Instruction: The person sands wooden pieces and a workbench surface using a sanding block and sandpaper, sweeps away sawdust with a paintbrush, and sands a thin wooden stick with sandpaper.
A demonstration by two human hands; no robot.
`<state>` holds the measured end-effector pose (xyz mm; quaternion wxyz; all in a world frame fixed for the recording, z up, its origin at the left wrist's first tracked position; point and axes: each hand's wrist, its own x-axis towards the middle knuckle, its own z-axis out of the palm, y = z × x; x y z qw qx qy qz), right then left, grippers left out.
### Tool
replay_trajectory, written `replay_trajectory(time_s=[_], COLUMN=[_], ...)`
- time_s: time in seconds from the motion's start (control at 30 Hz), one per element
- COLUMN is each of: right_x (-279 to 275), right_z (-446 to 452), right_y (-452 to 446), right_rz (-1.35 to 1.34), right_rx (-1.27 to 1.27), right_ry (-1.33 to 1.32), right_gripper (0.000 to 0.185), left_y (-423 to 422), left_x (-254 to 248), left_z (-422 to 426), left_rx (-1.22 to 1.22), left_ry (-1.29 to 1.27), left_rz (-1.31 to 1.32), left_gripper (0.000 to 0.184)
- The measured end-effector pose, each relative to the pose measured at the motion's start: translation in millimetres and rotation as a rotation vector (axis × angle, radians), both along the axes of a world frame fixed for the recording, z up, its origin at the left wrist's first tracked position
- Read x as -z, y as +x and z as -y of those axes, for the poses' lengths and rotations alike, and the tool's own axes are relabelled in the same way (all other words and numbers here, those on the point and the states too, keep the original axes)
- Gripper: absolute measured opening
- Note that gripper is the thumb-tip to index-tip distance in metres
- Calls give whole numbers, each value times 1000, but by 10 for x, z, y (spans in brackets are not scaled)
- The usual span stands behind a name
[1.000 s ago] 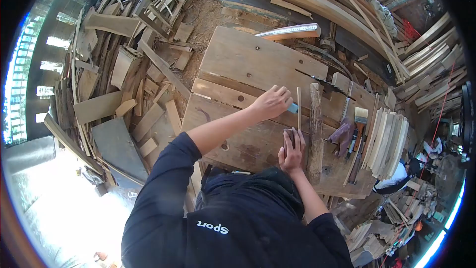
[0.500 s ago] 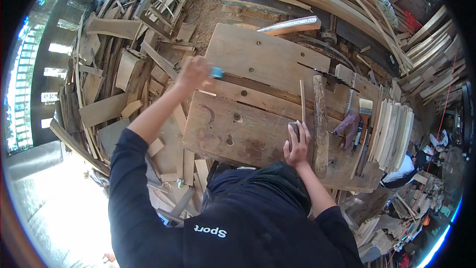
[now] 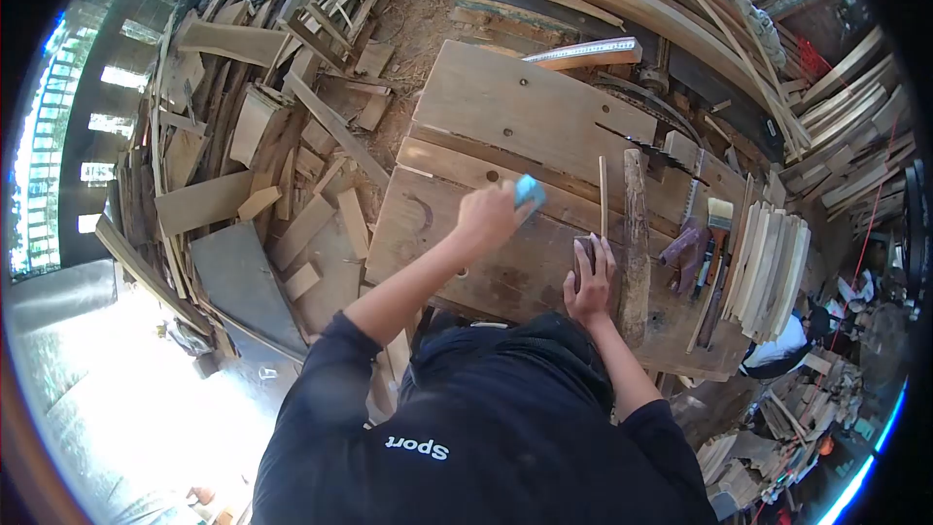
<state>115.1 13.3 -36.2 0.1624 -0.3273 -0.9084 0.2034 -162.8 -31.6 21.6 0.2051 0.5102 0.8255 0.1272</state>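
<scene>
My left hand (image 3: 489, 216) is closed round a small light-blue object (image 3: 530, 193) and hangs above the middle of the wooden workbench (image 3: 428, 243). The object's kind is unclear. My right hand (image 3: 589, 290) rests low on the bench, its fingers over a small dark brown wooden piece (image 3: 584, 255), partly hidden beneath them. From just beyond its fingertips a thin pale wooden strip (image 3: 604, 196) runs away from me. A rough, bark-edged stick (image 3: 635, 243) lies right of that hand.
On the bench's right side lie a paintbrush (image 3: 719, 217), a purplish wooden piece (image 3: 683, 247) and a stack of pale slats (image 3: 768, 267). A saw blade (image 3: 671, 157) and a white-scaled ruler (image 3: 588, 50) are farther back. Scrap wood (image 3: 258, 126) heaps up on the left.
My left hand has swung right, from the bench's left edge to over its middle, carrying the blue object. My right hand stays on the dark piece. The view has shifted slightly.
</scene>
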Motion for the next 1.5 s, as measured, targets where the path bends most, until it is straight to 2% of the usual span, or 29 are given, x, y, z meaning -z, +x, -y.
replay_trajectory(time_s=[0.1,0.13,0.17,0.23,0.3,0.33,0.4,0.43,0.47,0.5,0.57,0.6,0.67,0.73,0.77,0.87,0.93,0.97,1.03,1.1,1.2,1.23,1.27,1.3,1.37,1.43,1.5], right_x=[-10,-1,15,42,25,36,30,25,40,40,14,8,25,58,75,48,32,46,51,58,105,100,81,70,77,94,96], right_z=[-35,-42,-27,-19,-25,-24,-18,-21,-19,-8,-23,-67,-30,-2,-26,-26,2,-5,-13,-13,-38,-26,3,-13,-12,-6,-7], right_y=[28,27,21,22,24,21,30,19,15,3,4,19,17,23,19,18,35,35,-7,4,14,15,20,8,-1,-2,-3], right_rz=[6,1,-7,-14,-20,-15,-7,-2,-8,-8,-1,0,-8,-15,-21,10,15,6,-4,8,-46,-41,-37,-32,-46,-50,-50], right_rx=[-11,-10,-7,2,-2,1,10,8,11,8,-3,-7,-1,-3,-4,-4,-3,0,3,1,-26,-17,-13,-11,-14,-17,-23], right_ry=[10,13,12,3,10,24,-1,-12,-13,2,41,42,21,14,19,27,24,17,29,52,79,74,66,66,83,91,80], right_gripper=[58,59,59,59,59,59,59,59,59,59,59,59,60,61,61,61,60,60,59,59,59,59,59,59,59,59,60], left_y=[-417,-782,-1274,-1934,-2052,-2054,-1435,-1003,-519,-111,78,81,-626,-1425,-1693,-1921,-1270,-889,-91,362,-93,-373,-981,-1257,-1322,-914,-326], left_x=[54,-48,93,-91,-171,-217,-237,-275,-117,33,19,20,71,129,-44,-89,-405,-389,-103,151,-15,12,-181,-2,-128,-345,-179], left_z=[47,137,342,563,649,644,415,319,257,270,470,540,863,1154,1256,1400,1071,978,940,1100,1512,1721,1915,2158,2184,1896,1670], left_rx=[-115,-164,-79,-359,-457,-504,-368,-363,-274,-82,-60,-47,-117,-450,-556,-680,-603,-518,-289,63,-159,-283,-513,-546,-616,-559,-393], left_ry=[-201,-259,-255,-298,-211,-165,-98,-107,-97,-11,-118,-174,-252,-310,-311,-184,-122,-106,-9,-98,-233,-132,-256,-275,-158,-73,4], left_rz=[49,41,-226,-349,-444,-489,-185,118,113,120,120,118,-29,-272,-414,-463,-158,-48,134,175,36,-50,-165,-415,-385,-47,100], left_gripper=[46,57,55,49,51,52,59,62,63,63,61,59,56,61,63,63,60,55,55,57,59,60,61,60,59,57,55])
